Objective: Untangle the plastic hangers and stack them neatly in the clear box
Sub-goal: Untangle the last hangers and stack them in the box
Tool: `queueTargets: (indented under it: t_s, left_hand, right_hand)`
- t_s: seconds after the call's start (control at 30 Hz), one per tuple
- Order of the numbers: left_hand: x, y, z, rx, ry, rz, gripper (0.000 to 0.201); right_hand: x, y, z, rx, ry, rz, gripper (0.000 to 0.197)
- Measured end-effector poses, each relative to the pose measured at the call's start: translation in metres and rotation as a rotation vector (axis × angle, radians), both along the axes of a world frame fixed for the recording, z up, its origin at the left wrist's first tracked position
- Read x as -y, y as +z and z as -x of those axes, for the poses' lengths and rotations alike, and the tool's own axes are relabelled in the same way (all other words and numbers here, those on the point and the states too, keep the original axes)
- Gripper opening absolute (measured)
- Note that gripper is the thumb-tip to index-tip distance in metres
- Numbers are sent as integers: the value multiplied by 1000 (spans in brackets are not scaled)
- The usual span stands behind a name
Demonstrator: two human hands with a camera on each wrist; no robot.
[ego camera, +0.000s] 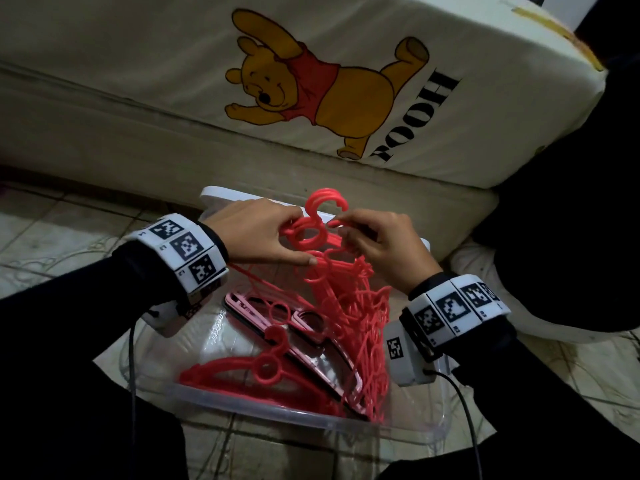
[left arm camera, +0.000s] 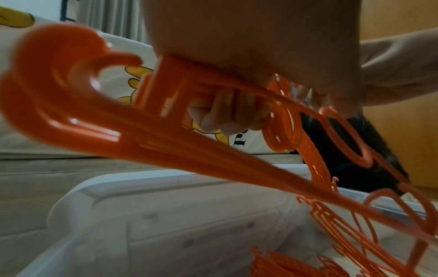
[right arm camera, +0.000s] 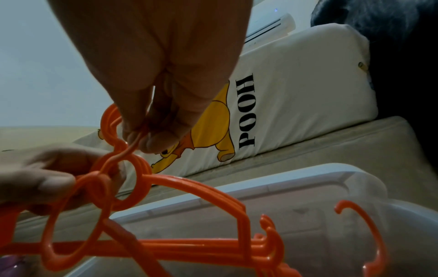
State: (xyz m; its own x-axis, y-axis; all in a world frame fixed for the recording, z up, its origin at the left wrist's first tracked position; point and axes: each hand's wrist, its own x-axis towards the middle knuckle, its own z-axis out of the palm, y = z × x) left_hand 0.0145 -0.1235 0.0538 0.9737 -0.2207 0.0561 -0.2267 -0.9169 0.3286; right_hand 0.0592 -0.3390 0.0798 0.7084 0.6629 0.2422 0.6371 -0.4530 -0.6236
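A tangled bunch of coral-red plastic hangers hangs over the clear box, its lower ends reaching inside. My left hand grips the ring parts near the bunch's top. My right hand pinches a thin hook beside it, and in the right wrist view its fingertips close on that hook. The hooks stick up between both hands. One more red hanger lies flat in the box. In the left wrist view the hangers fill the frame under my palm.
Pink-edged dark items lie in the box under the hangers. A white lid sits behind the box. A mattress with a bear print stands behind. Dark fabric lies at the right, and tiled floor surrounds the box.
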Motion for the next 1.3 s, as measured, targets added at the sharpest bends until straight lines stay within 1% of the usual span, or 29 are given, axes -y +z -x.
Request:
queueTargets:
  t_s: [0.13, 0.27, 0.37, 0.43, 0.5, 0.6, 0.67, 0.73, 0.8, 0.9, 0.97, 1.03, 1.07, 1.1, 1.13, 1.2, 1.3]
  left_hand:
    - [-1, -1, -1, 5, 4, 8, 72]
    - [-7, 1, -1, 20, 19, 29, 59]
    - [-13, 4, -4, 50, 77, -4, 68]
    - [-16, 5, -6, 48, 128, -21, 67]
    - [-18, 6, -6, 56, 202, -28, 60]
    - [-22, 12, -6, 123, 307, -26, 49]
    - [-24, 17, -6, 171, 367, 26, 44]
    - [-28, 21, -7, 212, 426, 64, 45]
    - [-31, 22, -8, 261, 489, 53, 51]
    - [-34, 23, -9, 317, 607, 76, 55]
    - [-34, 25, -10, 306, 646, 122, 55]
    - [-34, 27, -10, 277, 646, 170, 55]
    - [-33, 27, -10, 260, 623, 200, 54]
    - [-33, 27, -10, 239, 583, 233, 53]
    - [-31, 26, -9, 213, 535, 264, 51]
    - [-26, 24, -7, 167, 445, 299, 47]
    - [-20, 20, -5, 117, 367, 315, 47]
  right_hand:
    - [0, -3, -1, -5, -7, 10, 17]
    - [-2, -14, 3, -112, -4, 7, 14]
    - [-7, -24, 12, -228, 33, 66, 13]
    - [-8, -26, 14, -270, 30, 48, 11]
    - [-8, -21, 10, -345, -13, -18, 12]
    - [-2, -11, 2, -490, -100, -149, 17]
    - [2, -5, -3, -535, -130, -227, 19]
    - [6, 0, -5, -549, -147, -291, 18]
    - [7, 2, -4, -562, -151, -315, 17]
    - [7, 0, 1, -590, -117, -311, 19]
    - [5, 0, 6, -630, -83, -302, 17]
    - [4, 2, 9, -732, -32, -345, 19]
    - [3, 3, 11, -777, -9, -383, 20]
    - [3, 5, 12, -786, 7, -415, 21]
    - [1, 6, 13, -755, 9, -430, 22]
    - [-1, 9, 15, -634, -11, -431, 23]
    - [-6, 11, 14, -528, -70, -464, 18]
